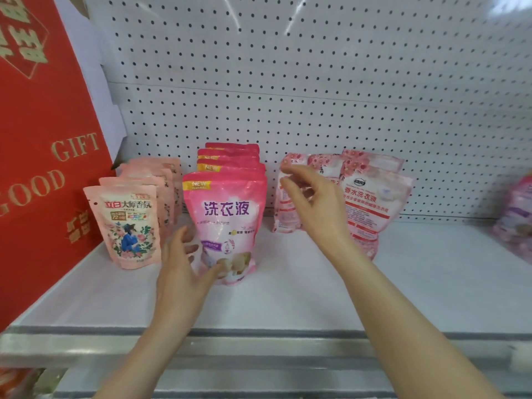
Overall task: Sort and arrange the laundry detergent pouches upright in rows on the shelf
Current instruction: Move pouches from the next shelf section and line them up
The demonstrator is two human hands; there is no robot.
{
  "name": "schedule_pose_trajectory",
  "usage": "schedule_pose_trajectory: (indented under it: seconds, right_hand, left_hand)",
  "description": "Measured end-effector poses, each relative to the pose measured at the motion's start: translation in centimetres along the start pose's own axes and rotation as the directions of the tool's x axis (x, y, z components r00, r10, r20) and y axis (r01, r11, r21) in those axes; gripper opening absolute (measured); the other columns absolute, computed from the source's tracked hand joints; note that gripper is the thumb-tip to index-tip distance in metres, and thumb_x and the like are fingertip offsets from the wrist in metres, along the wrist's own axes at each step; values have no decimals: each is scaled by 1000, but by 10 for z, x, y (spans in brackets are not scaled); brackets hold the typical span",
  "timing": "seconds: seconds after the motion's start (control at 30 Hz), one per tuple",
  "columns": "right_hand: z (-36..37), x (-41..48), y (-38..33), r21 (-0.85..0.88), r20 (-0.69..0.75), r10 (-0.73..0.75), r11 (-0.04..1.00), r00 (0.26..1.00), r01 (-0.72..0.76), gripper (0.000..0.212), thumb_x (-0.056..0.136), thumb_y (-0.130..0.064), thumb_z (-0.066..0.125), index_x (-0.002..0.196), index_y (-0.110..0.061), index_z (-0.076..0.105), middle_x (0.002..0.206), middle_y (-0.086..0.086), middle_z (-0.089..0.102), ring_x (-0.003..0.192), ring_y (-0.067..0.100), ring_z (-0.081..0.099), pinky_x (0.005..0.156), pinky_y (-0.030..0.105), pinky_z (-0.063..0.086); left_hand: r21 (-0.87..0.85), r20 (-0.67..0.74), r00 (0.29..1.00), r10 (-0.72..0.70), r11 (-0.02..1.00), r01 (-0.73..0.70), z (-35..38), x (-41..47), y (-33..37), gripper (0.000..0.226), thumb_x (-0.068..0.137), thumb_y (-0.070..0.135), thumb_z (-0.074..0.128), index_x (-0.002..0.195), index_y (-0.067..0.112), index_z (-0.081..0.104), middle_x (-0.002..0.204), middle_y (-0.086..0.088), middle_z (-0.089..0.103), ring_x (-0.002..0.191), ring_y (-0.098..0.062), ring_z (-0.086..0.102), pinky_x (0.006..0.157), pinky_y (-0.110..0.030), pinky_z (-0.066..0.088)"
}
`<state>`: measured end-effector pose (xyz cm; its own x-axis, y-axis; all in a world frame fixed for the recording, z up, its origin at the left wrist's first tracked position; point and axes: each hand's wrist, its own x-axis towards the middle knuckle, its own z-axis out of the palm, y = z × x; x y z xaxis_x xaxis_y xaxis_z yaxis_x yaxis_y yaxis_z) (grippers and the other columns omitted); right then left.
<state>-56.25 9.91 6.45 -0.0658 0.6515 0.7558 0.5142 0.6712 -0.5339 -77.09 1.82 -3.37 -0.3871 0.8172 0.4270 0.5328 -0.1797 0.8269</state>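
Currently: white shelf (288, 298), pegboard (288, 96) behind, red box (43, 168) at left. Upright rows on the shelf: pale pouches (129, 223) left, pink pouches (227, 208) middle, floral pouches (371, 203) right. Left hand (184, 272), fingers spread, touches the front pink pouch's base. Right hand (313, 203) loosely spread, empty, before the floral pouches.

Left hand (184, 266) reaches forward low, fingers spread and relaxed; right hand (315, 203) is raised higher, fingers loosely curled

Person's two bare forearms (403, 312), uncovered from wrist to near edge. Bare left hand (184, 263), bare right hand (313, 203): slim, long fingers.
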Motion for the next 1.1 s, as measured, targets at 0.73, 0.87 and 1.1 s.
schedule_pose_trajectory:
  seconds: [0.73,0.87,1.1]
  right_hand:
    - [-225,17,214,-188,-284,494,812,822,-553,26,85,-28,72,81,-3,68,78,16,71,72,31,66,71,40,52]
    - [-244,25,256,-193,-297,470,823,831,-535,29,88,-31,68,75,-5,65,72,13,70,71,36,68,68,48,57]
    - [-257,40,285,-216,-247,458,833,854,-509,33,85,-39,61,89,-7,64,82,14,71,79,37,68,75,49,56]
  left_hand:
    - [51,249,967,56,996,-71,204,46,114,70,84,24,70,142,14,33,142,-6,46,129,-26,45,106,-45,40]
    - [15,199,976,-87,996,86,242,64,114,57,85,23,68,132,16,37,131,-2,57,120,-26,55,99,-49,46]
    - [-141,102,965,-242,957,255,265,73,130,33,87,18,67,118,13,55,114,-7,67,83,-22,68,74,-40,59]
